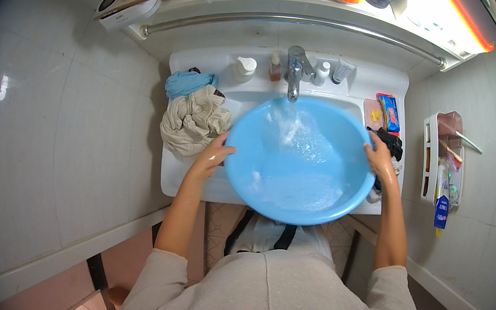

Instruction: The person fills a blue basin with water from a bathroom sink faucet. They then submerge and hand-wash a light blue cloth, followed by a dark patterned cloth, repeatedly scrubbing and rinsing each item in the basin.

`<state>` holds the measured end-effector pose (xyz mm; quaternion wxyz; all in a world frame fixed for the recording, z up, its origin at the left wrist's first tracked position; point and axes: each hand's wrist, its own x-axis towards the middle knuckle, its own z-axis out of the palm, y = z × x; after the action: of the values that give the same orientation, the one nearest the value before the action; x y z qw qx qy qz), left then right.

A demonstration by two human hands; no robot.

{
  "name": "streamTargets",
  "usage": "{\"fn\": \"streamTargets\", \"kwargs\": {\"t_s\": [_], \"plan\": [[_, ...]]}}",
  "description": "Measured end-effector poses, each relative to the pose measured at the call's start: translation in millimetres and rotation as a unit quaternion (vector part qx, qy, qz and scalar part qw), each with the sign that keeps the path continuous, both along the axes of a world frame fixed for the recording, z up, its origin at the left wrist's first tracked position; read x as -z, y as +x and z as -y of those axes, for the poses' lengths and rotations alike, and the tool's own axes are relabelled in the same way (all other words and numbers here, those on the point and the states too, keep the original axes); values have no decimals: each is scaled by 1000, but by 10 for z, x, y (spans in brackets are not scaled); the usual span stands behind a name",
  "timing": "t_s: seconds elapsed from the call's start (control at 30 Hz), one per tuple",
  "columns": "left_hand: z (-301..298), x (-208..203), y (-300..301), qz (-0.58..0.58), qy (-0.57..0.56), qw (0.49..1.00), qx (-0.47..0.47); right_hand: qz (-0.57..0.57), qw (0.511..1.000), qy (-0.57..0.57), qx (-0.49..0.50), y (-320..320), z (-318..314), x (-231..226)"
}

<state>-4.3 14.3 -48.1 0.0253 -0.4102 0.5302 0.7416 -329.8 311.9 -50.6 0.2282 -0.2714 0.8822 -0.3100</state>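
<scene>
A large light-blue basin (243, 183) rests over the white sink (170, 175). Water runs into it from the chrome faucet (295, 75) and splashes up white foam. My left hand (214, 155) grips the basin's left rim, the thumb over the edge and the other fingers underneath. On the opposite side, my right hand (380, 156) holds the right rim in the same way. Both hands look wet. Beside my left hand lies a heap of crumpled beige cloth (191, 121), with a blue cloth (189, 84) behind it. Dark cloth (391, 142) is bunched near my right hand.
A white pump bottle (245, 69), a small amber bottle (275, 68), a white bottle (322, 74) and a tube (342, 72) line the sink's back. A metal rail (295, 20) runs below a loaded shelf. On the right wall hangs a toothbrush holder (433, 155).
</scene>
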Motion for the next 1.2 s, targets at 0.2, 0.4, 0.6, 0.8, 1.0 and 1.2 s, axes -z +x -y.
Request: {"fn": "streamTargets", "kwargs": {"t_s": [0.2,0.4,0.6,0.8,1.0,1.2], "plan": [[-146,370,-408,37,-48,997,43,-38,994,-35,95,102,-82,-405],[-121,904,-662,-24,-121,991,48,-130,973,-149,117,289,-266,-355],[26,969,-884,13,-95,995,20,-147,974,-130,116,231,-323,-8],[101,940,-927,10,-13,998,-54,-55,977,-115,168,202,-642,395],[-46,1874,-530,35,-361,902,236,3,968,-121,218,328,-660,360],[-369,2277,-779,-185,-33,978,90,-16,977,-78,200,302,-693,449]]}}
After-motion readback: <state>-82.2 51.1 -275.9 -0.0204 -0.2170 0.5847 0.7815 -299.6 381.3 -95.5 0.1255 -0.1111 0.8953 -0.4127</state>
